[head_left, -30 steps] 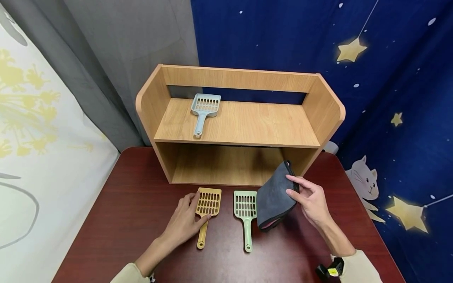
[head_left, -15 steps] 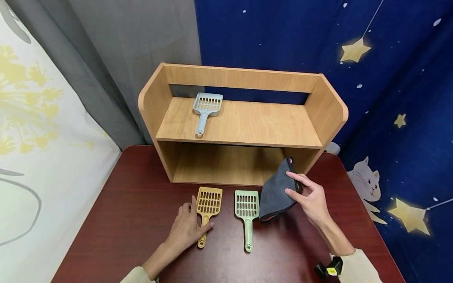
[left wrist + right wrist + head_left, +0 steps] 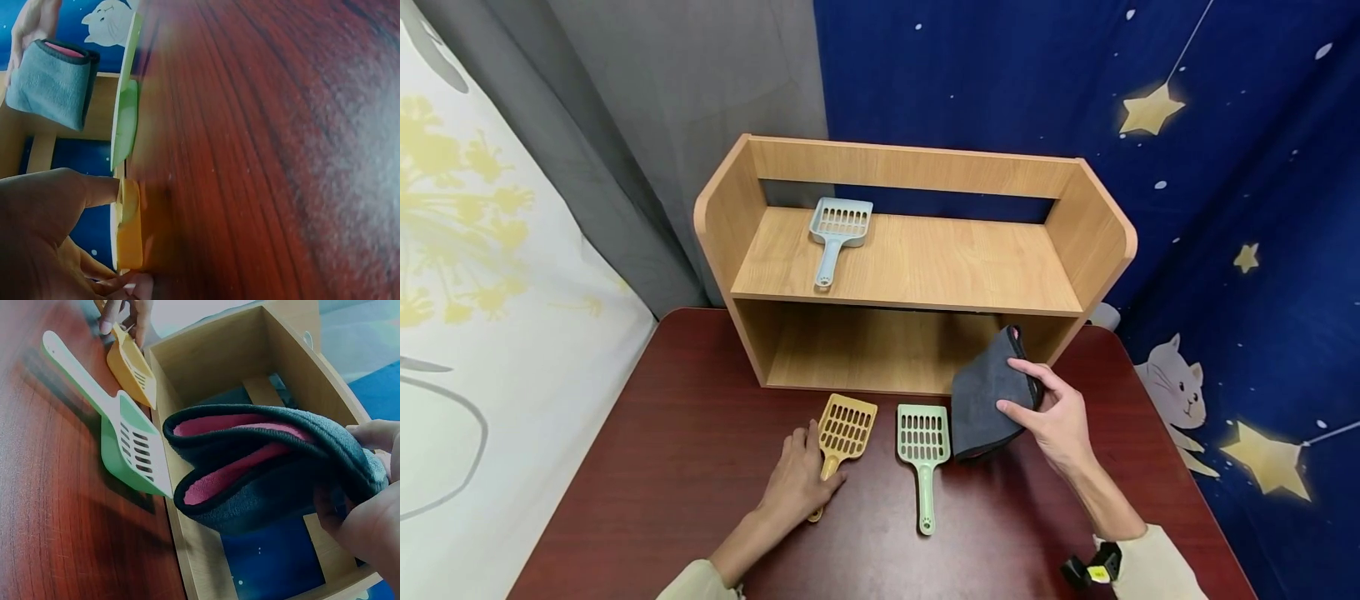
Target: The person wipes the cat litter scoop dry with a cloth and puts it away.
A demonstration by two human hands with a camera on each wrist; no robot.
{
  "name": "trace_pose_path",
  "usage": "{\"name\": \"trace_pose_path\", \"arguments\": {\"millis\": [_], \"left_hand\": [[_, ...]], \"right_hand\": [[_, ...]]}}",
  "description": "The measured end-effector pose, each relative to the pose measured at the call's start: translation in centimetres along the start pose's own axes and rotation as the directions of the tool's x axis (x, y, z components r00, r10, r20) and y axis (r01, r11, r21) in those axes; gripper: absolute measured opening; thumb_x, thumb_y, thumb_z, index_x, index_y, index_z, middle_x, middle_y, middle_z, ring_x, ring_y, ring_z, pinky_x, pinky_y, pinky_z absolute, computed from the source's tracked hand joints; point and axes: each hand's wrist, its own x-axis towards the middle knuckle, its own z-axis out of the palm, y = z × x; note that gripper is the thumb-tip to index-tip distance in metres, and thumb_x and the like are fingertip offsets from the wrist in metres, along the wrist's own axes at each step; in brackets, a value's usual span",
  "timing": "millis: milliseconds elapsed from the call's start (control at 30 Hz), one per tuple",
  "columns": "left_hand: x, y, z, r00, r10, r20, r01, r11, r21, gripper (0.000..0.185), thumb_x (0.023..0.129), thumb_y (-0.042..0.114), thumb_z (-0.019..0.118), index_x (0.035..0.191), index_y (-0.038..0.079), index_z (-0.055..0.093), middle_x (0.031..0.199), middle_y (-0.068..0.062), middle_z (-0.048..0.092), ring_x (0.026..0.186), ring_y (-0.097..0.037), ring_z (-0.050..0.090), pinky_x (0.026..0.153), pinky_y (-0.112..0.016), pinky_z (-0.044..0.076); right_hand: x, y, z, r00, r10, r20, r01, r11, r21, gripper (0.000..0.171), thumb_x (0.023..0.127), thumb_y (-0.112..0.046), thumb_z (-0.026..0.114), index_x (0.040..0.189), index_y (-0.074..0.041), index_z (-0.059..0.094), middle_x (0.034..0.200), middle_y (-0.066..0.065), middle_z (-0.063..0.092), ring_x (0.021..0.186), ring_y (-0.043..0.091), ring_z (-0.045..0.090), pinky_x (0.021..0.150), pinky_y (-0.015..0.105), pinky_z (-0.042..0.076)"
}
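My left hand [image 3: 796,483] grips the yellow litter scoop [image 3: 847,427] about its handle and neck, as the scoop lies on the table, slightly turned. In the left wrist view the thumb meets one side of the yellow scoop [image 3: 130,234] and fingers reach its other side. A green litter scoop [image 3: 923,435] lies to the right, handle towards me. Between thumb and fingers my right hand [image 3: 1058,421] holds a folded grey cloth [image 3: 988,396] off the table, in front of the shelf's right side. The cloth's pink inner face [image 3: 215,490] shows in the right wrist view.
A two-level wooden shelf [image 3: 917,262] stands at the back of the dark red table [image 3: 670,467]. On its upper board lies a light blue litter scoop [image 3: 841,222]. Curtains [image 3: 1015,75] hang behind.
The yellow scoop has turned, its head now tipped right and its handle end left. My left fingers have closed in on it. The cloth has moved slightly up and away from the green scoop.
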Motion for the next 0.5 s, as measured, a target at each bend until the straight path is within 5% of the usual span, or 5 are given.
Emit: {"name": "trace_pose_path", "arguments": {"millis": [267, 500], "left_hand": [[0.2, -0.9, -0.5, 1.0, 0.027, -0.011, -0.028, 0.998, -0.06, 0.076, 0.079, 0.014, 0.092, 0.137, -0.019, 0.055, 0.108, -0.021, 0.061, 0.101, -0.035, 0.06, 0.086, -0.05, 0.054], [0.3, -1.4, -1.0, 1.0, -0.001, -0.02, -0.002, 0.989, -0.145, 0.046, 0.083, 0.003, 0.087, 0.121, -0.012, 0.066, 0.099, -0.015, 0.068, 0.081, -0.021, 0.064, 0.067, -0.041, 0.055]], "right_hand": [[-0.1, 0.3, -0.1, 1.0, -0.025, 0.003, 0.025, 0.999, 0.021, 0.063, 0.077, 0.03, 0.074, 0.137, 0.018, 0.058, 0.127, 0.014, 0.065, 0.11, 0.017, 0.069, 0.085, 0.029, 0.061], [-0.1, 0.1, -0.1, 1.0, -0.019, 0.002, 0.019, 1.0, 0.004, 0.062, 0.079, 0.029, 0.074, 0.137, 0.017, 0.058, 0.126, 0.013, 0.065, 0.107, 0.016, 0.07, 0.083, 0.028, 0.061]]}}
